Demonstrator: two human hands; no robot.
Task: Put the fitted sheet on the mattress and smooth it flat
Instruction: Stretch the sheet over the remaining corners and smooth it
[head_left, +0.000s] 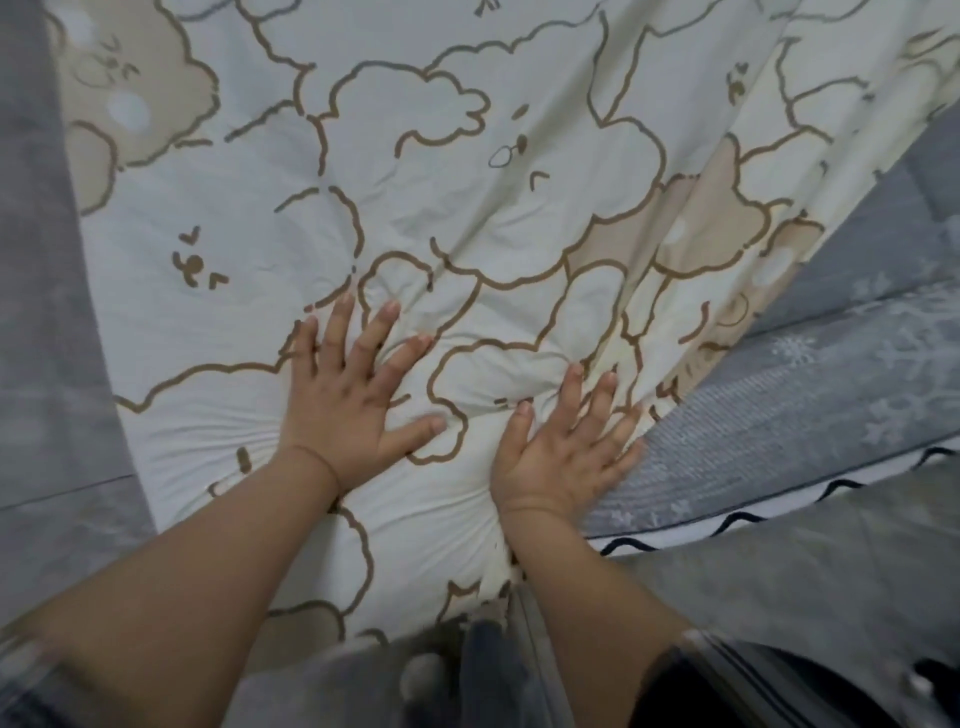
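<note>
Both palms down, ironing out wrinkles near the corner

Left hand (353, 395) and right hand (566, 452) lie flat with fingers spread wide on the sheet (467, 156), gripping nothing. It only partly covers the grey mattress (779, 415) on the right. I'd sweep outward toward that bare edge so the creases between my hands don't bunch.

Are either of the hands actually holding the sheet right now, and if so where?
Neither. The left hand and right hand both lie flat with straight, spread fingers, pressing on the fitted sheet near its wrinkled middle; no grip anywhere.
</note>
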